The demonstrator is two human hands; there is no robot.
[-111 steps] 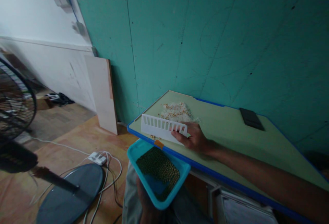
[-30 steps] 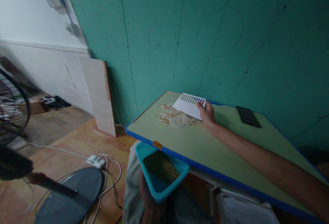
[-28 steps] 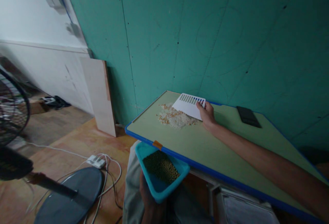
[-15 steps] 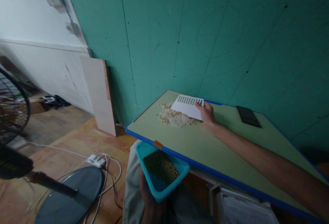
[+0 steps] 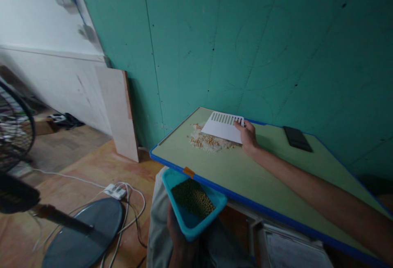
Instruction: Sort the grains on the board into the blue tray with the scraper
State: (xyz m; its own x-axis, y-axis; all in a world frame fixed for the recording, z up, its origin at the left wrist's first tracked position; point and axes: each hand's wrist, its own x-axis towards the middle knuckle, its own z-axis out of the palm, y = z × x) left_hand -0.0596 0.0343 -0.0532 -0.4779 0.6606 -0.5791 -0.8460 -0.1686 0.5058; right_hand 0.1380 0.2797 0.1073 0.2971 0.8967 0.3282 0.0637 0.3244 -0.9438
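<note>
A white slotted scraper (image 5: 221, 129) is gripped at its right end by my right hand (image 5: 249, 137), thumb on top. It tilts over a spread pile of pale grains and orange-brown beans (image 5: 210, 142) on the green tabletop (image 5: 245, 173), hiding part of the pile. Below the table's front edge, my left hand (image 5: 178, 231) holds a turquoise tray (image 5: 196, 232) from beneath; most of its fingers are hidden. Dark green beans (image 5: 186, 196) and tan beans (image 5: 203, 204) lie inside the tray.
A dark flat object (image 5: 297, 139) rests at the table's back right. Orange tape (image 5: 188, 172) marks the front edge. At left are a fan base (image 5: 84, 235), a power strip with cables (image 5: 115, 191) and a leaning board (image 5: 118, 112). A green wall stands behind the table.
The scraper has shifted slightly to the left over the pile and covers a bit more of it. My left hand and the tray have barely moved.
</note>
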